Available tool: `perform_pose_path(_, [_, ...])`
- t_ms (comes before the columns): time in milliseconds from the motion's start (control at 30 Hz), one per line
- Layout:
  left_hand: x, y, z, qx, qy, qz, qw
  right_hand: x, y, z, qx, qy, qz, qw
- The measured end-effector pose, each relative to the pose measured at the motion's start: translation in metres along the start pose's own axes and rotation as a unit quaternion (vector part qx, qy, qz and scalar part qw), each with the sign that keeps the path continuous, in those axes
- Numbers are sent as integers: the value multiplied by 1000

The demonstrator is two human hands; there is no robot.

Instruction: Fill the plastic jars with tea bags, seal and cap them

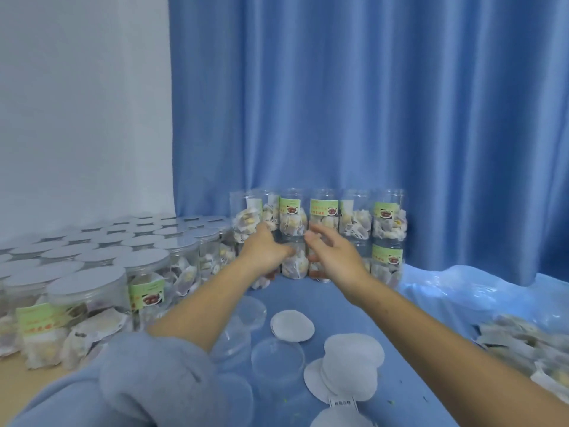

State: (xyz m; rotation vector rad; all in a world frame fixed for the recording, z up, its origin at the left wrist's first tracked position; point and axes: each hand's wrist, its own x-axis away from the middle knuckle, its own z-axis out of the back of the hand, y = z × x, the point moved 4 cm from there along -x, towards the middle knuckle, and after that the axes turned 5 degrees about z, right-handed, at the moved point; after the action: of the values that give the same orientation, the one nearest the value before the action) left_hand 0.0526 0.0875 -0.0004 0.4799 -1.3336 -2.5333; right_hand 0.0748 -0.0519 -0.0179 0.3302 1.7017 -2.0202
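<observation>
Clear plastic jars with green labels and tea bags inside stand in two stacked rows (388, 217) against the blue curtain. My left hand (264, 251) grips the left side of a filled jar (295, 263) in the lower row, fingers curled onto it. My right hand (331, 254) is at the jar's right side with thumb and fingers spread and relaxed; whether it touches the jar is unclear from blur. White round seal discs (292, 325) and clear lids (277, 362) lie on the blue table cover in front of me. A heap of tea bags (523, 343) sits at the right edge.
Several filled jars with white seals (92, 282) crowd the left side, with loose tea bags (92, 334) in front of them. A crumpled blue plastic bag (446, 291) lies at the right, behind the heap. A white wall is at the back left.
</observation>
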Motion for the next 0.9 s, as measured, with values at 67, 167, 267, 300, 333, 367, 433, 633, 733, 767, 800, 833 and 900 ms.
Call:
perform_pose_path(67, [-32,-12,8,-20,-51,48,997,-17,13,-8,7,6,-15,1000])
perform_pose_path(167, [-81,-23,25,-75,-37,59,995,-43,30,-20,3,11,-38,999])
perform_pose_path(267, [-133,-21,46,-208,37,-1,977,-70,44,-26,0,31,-58,998])
perform_pose_path(300, [-151,-20,52,-242,63,-17,968,-79,50,-29,-6,39,-62,997])
perform_pose_path(333, [-168,-19,55,-264,77,-25,961,-84,56,-32,-13,45,-68,997])
perform_pose_path(367, [-184,-19,57,-277,80,-23,957,-89,64,-35,-20,48,-74,996])
perform_pose_path(433, [-209,-20,55,-294,66,-10,954,-93,81,-43,-31,51,-92,994])
perform_pose_path(633, [-246,-35,42,-330,60,16,942,-80,116,-51,-12,16,-132,991])
perform_pose_path(733, [-242,-39,39,-282,145,-32,948,-73,119,-47,-4,7,-132,991])
perform_pose_path(767, [-236,-41,37,-269,157,-43,949,-72,117,-46,-3,8,-133,991])
perform_pose_path(800, [-229,-41,35,-260,162,-56,950,-73,113,-46,0,9,-131,991])
perform_pose_path(833, [-223,-40,33,-249,167,-69,952,-73,108,-46,5,9,-124,992])
perform_pose_path(900, [-206,-35,32,-217,176,-97,955,-76,97,-46,15,7,-106,994])
